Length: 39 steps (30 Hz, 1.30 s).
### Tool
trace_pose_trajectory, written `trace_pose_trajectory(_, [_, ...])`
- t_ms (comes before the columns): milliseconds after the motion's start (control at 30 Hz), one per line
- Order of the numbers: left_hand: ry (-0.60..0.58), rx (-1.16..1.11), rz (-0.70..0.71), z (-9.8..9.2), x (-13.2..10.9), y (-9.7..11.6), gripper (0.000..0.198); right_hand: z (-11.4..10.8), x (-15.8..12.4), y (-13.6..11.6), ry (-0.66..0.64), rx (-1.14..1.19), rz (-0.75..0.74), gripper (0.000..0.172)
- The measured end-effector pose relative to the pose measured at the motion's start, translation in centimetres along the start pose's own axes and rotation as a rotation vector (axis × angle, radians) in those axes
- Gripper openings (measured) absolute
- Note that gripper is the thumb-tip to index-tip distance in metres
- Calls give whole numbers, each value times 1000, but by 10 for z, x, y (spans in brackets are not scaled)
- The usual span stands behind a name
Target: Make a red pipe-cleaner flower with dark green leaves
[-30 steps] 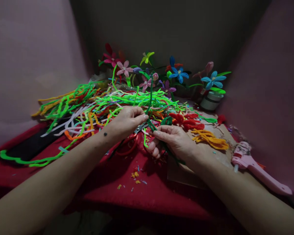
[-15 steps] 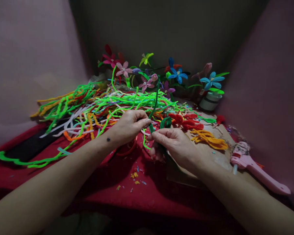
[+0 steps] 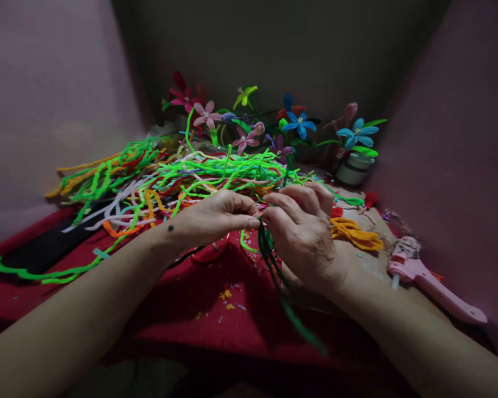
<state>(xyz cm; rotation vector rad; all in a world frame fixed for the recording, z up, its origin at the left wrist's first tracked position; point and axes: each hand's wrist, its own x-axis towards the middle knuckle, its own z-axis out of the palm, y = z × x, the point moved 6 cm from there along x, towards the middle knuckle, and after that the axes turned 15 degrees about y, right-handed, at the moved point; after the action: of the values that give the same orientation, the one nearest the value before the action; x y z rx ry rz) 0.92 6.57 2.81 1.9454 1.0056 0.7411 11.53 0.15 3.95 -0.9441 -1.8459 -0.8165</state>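
Observation:
My left hand (image 3: 216, 215) and my right hand (image 3: 301, 232) meet over the red cloth (image 3: 191, 298), both pinching a dark green pipe cleaner (image 3: 274, 271). Its loose end trails down and to the right below my right hand, blurred. Another part of it rises behind my right fingers. A big heap of pipe cleaners (image 3: 182, 177), mostly bright green with orange, white and red ones, lies just behind my hands. Red scissor handles (image 3: 213, 254) show under my left hand.
Finished pipe-cleaner flowers (image 3: 274, 124) in pink, blue, purple and yellow stand at the back. A white jar (image 3: 354, 168) sits at back right. Orange pieces (image 3: 357, 232) and a pink glue gun (image 3: 431, 284) lie right. Pink walls close in on both sides.
My right hand rose and turned over, closing in on my left hand. The dark green pipe cleaner that stood upright now hangs down toward the near right.

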Motion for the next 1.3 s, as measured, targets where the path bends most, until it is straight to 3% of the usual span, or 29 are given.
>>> trace_pose_trajectory(200, [24,-42,-37,1,0,-1,15,6,-2,1,-47,-11,20,18])
trace_pose_trajectory(333, [97,-60,-91,3,0,-1,15,4,-4,1,-82,-3,150,18])
trace_pose_trajectory(600, [196,-79,-116,6,2,-7,14,21,-20,23,-266,483,958,14])
trace_pose_trajectory(900, [214,-87,-87,1,3,-4,12,39,-36,16,-420,1062,1389,24])
trace_pose_trajectory(1000, [271,-38,-36,-1,3,-2,12,45,-41,7,-427,1307,1553,20])
trace_pose_trajectory(1100, [295,-1,3,-1,2,0,12,50,-48,0,-448,1386,1703,11])
trace_pose_trajectory(1167, [280,-9,4,-1,2,0,13,51,-50,-1,-444,1378,1728,7])
trace_pose_trajectory(1300, [252,-134,-71,0,2,-5,16,48,-45,1,-439,1296,1622,14])
